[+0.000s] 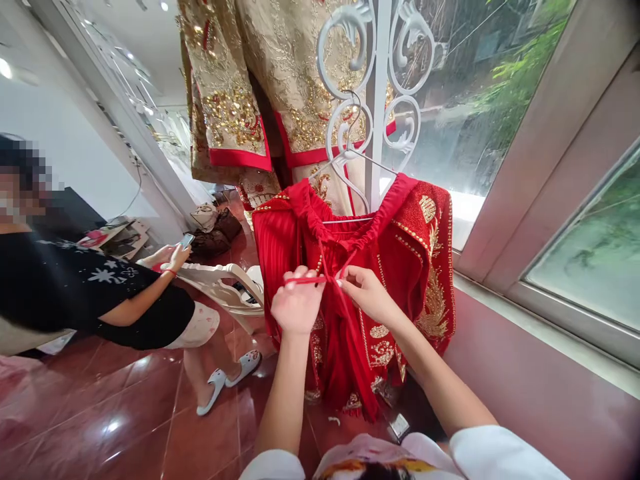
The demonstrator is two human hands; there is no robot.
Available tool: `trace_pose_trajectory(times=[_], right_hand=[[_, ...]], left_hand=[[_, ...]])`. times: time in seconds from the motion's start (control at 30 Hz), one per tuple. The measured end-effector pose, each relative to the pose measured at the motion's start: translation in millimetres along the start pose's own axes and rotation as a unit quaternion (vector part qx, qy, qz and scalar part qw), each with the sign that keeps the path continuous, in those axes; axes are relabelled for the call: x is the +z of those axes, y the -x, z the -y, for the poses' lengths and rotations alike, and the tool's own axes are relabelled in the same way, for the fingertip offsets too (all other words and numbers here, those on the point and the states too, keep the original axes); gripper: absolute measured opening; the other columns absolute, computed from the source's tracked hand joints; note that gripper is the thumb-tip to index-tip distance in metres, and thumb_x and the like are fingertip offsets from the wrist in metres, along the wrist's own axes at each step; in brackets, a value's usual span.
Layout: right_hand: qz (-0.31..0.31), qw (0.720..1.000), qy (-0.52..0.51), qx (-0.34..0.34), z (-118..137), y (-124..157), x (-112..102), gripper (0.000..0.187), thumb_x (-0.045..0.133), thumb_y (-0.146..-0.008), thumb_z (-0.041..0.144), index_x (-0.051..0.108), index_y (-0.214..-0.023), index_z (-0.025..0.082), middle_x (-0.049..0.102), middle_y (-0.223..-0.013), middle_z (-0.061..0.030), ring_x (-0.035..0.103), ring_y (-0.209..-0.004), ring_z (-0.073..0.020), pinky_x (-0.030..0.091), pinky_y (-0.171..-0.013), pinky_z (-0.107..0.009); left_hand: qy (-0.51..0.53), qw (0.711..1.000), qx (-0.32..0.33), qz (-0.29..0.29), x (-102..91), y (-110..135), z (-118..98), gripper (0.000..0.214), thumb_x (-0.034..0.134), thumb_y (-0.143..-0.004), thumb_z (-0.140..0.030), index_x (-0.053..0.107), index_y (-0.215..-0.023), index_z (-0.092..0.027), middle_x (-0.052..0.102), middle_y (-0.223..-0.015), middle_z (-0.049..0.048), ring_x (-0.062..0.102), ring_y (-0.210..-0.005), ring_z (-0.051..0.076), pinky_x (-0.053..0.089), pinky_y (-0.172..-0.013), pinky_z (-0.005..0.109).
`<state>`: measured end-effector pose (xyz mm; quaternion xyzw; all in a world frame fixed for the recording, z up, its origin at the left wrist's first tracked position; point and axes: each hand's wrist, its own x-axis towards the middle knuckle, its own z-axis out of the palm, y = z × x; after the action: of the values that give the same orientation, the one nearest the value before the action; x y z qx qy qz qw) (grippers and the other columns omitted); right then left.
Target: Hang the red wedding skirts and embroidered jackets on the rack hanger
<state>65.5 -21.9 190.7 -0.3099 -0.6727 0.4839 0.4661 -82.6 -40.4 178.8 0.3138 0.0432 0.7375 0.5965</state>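
Note:
A red pleated skirt point(290, 247) with gold embroidery hangs from a wire hanger point(350, 157) on a white ornate metal stand point(377, 100). Its red drawstring point(327, 267) runs down from the gathered waistband. My left hand point(296, 303) is closed, pinching one end of the drawstring out to the left. My right hand point(367, 291) pinches the other strand just right of the knot point. Both hands sit close together in front of the skirt's waist. A gold and red embroidered jacket point(250, 87) hangs above on the same stand.
Another person in a black top point(75, 287) sits at the left on a white chair point(225, 283), holding a phone point(187, 239). A large window point(500, 100) and pink sill wall point(525, 387) run along the right. The floor is glossy red tile point(125, 413). Bags point(215, 233) lie behind.

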Motion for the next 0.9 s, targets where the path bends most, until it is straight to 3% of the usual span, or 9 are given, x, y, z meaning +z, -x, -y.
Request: trace_pose_trajectory(times=[0.17,0.27,0.37,0.4,0.5,0.57,0.63,0.73,0.9], right_hand=[[-0.044,0.986,0.158,-0.019,13,-1,-28,0.02,0.052,-0.079,0.031,0.05,-0.066,0.016,0.044,-0.058,0.0033,0.036,-0.055,-0.0089,0.027,-0.052,-0.023],[-0.054,0.986,0.16,-0.018,17,2,-35,0.018,0.052,-0.079,0.031,0.051,-0.068,0.016,0.047,-0.059,0.0027,0.038,-0.056,-0.0094,0.029,-0.054,-0.024],[-0.022,0.987,0.157,-0.017,17,3,-26,0.02,0.051,-0.079,0.031,0.05,-0.066,0.016,0.046,-0.058,0.003,0.038,-0.054,-0.009,0.029,-0.053,-0.024],[-0.016,0.988,0.15,-0.018,17,3,-21,0.021,0.052,-0.079,0.032,0.049,-0.065,0.017,0.046,-0.058,0.0032,0.037,-0.054,-0.0088,0.029,-0.053,-0.023],[-0.018,0.993,0.11,-0.027,15,2,-11,0.024,0.052,-0.079,0.034,0.047,-0.063,0.017,0.045,-0.057,0.0035,0.037,-0.054,-0.0087,0.03,-0.053,-0.023],[-0.031,0.994,0.094,-0.038,15,2,-10,0.024,0.052,-0.08,0.034,0.049,-0.064,0.017,0.047,-0.057,0.0029,0.039,-0.054,-0.0089,0.032,-0.054,-0.023],[-0.048,0.992,0.109,-0.049,17,2,-14,0.023,0.052,-0.08,0.034,0.053,-0.066,0.016,0.05,-0.058,0.0019,0.041,-0.054,-0.0093,0.032,-0.054,-0.023],[-0.066,0.982,0.159,-0.072,26,3,-24,0.023,0.054,-0.079,0.034,0.061,-0.07,0.014,0.057,-0.06,-0.0006,0.045,-0.055,-0.0107,0.034,-0.053,-0.024],[-0.102,0.954,0.246,-0.141,34,4,-61,0.027,0.054,-0.081,0.036,0.07,-0.079,0.015,0.068,-0.073,-0.0056,0.056,-0.063,-0.0151,0.04,-0.057,-0.026]], left_hand=[[-0.096,0.971,0.219,-0.016,-14.8,24,-67,0.021,0.067,-0.072,-0.039,0.053,-0.074,-0.023,0.044,-0.06,-0.0102,0.032,-0.044,0.002,0.043,-0.064,0.022],[-0.343,0.916,0.197,-0.065,-28.6,27,-89,0.017,0.069,-0.066,-0.03,0.056,-0.066,-0.02,0.045,-0.057,-0.007,0.033,-0.046,0.005,0.037,-0.053,0.021],[-0.582,0.8,0.128,-0.076,-21.5,15,-69,0.01,0.064,-0.074,-0.028,0.065,-0.081,-0.02,0.062,-0.08,-0.0005,0.055,-0.075,0.013,0.043,-0.073,0.025],[-0.614,0.782,0.102,-0.048,-15.1,8,-56,0.016,0.061,-0.078,-0.031,0.065,-0.089,-0.02,0.064,-0.091,0.0017,0.057,-0.088,0.016,0.042,-0.083,0.028],[-0.588,0.806,0.007,0.065,5.3,-12,-13,0.029,0.048,-0.086,-0.039,0.063,-0.099,-0.018,0.065,-0.101,0.0059,0.058,-0.097,0.019,0.041,-0.091,0.032],[-0.546,0.827,-0.061,0.116,14.6,-20,7,0.032,0.043,-0.088,-0.042,0.063,-0.089,-0.017,0.065,-0.085,0.0044,0.06,-0.082,0.016,0.045,-0.08,0.029],[-0.547,0.823,-0.087,0.126,21.2,-22,15,0.035,0.042,-0.088,-0.043,0.059,-0.074,-0.016,0.057,-0.065,0.0003,0.052,-0.061,0.012,0.043,-0.063,0.025],[-0.606,0.785,-0.053,0.117,32.5,-24,3,0.037,0.052,-0.082,-0.042,0.05,-0.056,-0.016,0.04,-0.051,-0.0044,0.035,-0.047,0.007,0.028,-0.049,0.023],[-0.672,0.734,0.061,0.075,45.2,-58,-58,0.041,0.068,-0.07,-0.037,0.042,-0.047,-0.016,0.029,-0.045,-0.007,0.024,-0.045,0.005,0.018,-0.046,0.024]])
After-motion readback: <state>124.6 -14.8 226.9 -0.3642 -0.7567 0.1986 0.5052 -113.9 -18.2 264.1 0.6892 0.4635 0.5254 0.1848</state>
